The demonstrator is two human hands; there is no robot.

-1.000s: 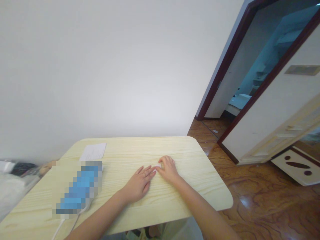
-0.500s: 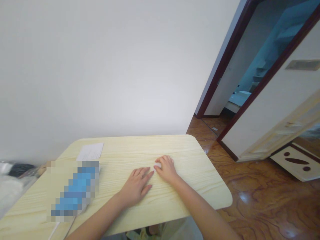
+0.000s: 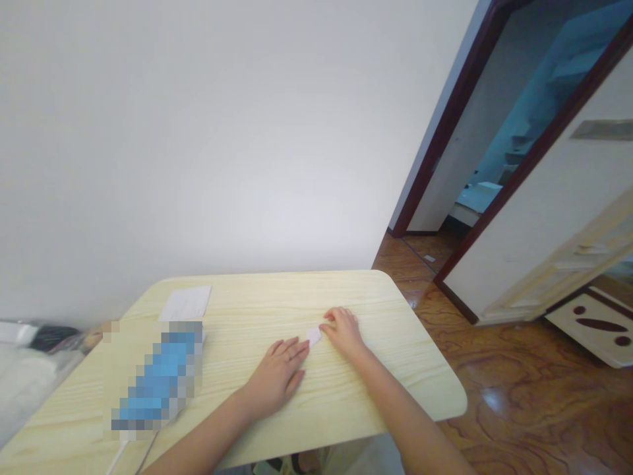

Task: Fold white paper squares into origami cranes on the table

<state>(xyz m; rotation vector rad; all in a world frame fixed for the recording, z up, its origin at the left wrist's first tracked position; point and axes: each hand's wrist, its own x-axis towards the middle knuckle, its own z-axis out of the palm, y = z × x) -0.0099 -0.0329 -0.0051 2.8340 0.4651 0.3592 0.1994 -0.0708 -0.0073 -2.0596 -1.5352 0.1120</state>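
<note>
On the bench [image 3: 297, 297], left hand [image 3: 277, 376]: open and flat, fingertips just beside a white paper scrap [image 3: 313, 337].
Right hand [image 3: 343, 333]: curled, fingers touching the scrap's edge, apart from my left (pinching or not, I can't tell).
Farther out: a white sheet [image 3: 185, 303] and a pixelated blue object [image 3: 163, 376] toward the bench's left side.

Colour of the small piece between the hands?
White; the small piece shows best in the head view.
</note>
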